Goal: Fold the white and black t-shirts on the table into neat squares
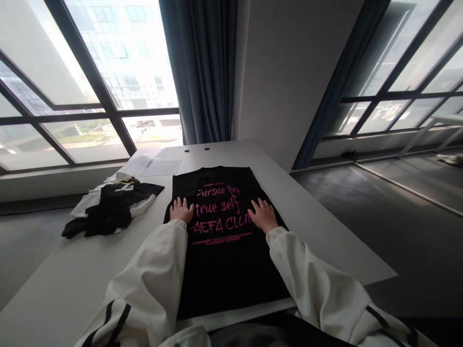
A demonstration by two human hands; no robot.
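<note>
A black T-shirt (231, 274) with pink lettering lies spread flat on the white table (325, 241), its neck end toward the window. Its sides look tucked in, and no sleeves stick out. On its left edge rests my left hand (182, 210), palm down with the fingers spread. My right hand (264, 215) lies the same way on the right edge, over the end of the printed lines. Neither hand grips anything.
To the left is a crumpled pile of black and white clothing (115, 202). Paper sheets (161, 167) lie behind it. Two round cable holes (207, 149) sit near the far edge. Beyond stand a blue curtain (202, 72) and a white pillar (282, 72).
</note>
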